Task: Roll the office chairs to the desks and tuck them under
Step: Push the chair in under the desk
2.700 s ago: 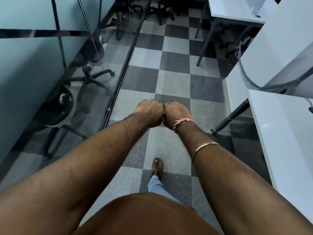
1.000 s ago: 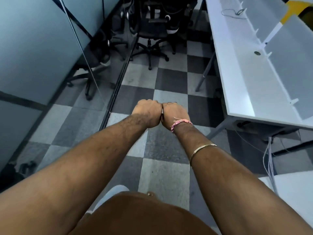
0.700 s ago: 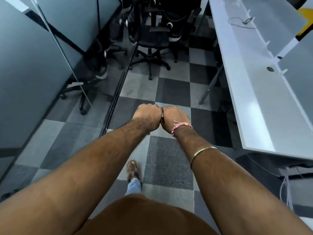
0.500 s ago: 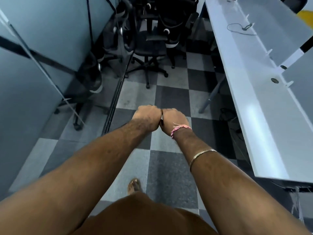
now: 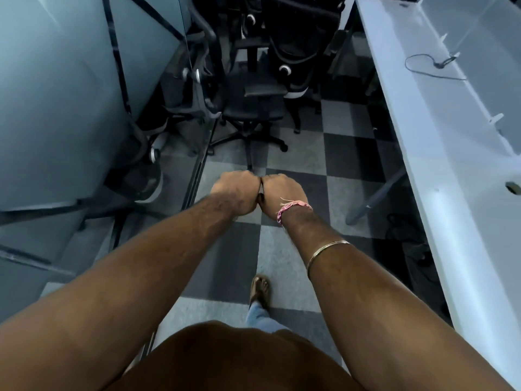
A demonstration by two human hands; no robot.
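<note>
Several black office chairs are clustered ahead at the end of the aisle. The nearest chair point(image 5: 253, 108) faces me on its wheeled base, and a second chair point(image 5: 296, 49) stands behind it to the right. A long white desk point(image 5: 439, 176) runs along the right side. My left hand point(image 5: 235, 193) and my right hand point(image 5: 283, 194) are curled into fists, pressed knuckle to knuckle in front of me, holding nothing. Both fists hover over the floor, well short of the nearest chair.
A glass partition point(image 5: 70, 108) lines the left side and mirrors the chairs; its floor rail point(image 5: 197, 176) runs along the aisle. A cable point(image 5: 428, 66) lies on the desk, and a slanted desk leg point(image 5: 375, 196) reaches the checkered carpet point(image 5: 298, 156). My foot point(image 5: 259, 289) is stepping forward.
I have walked forward along the aisle, so the chairs are closer and larger. My fists have stayed pressed together in the same pose.
</note>
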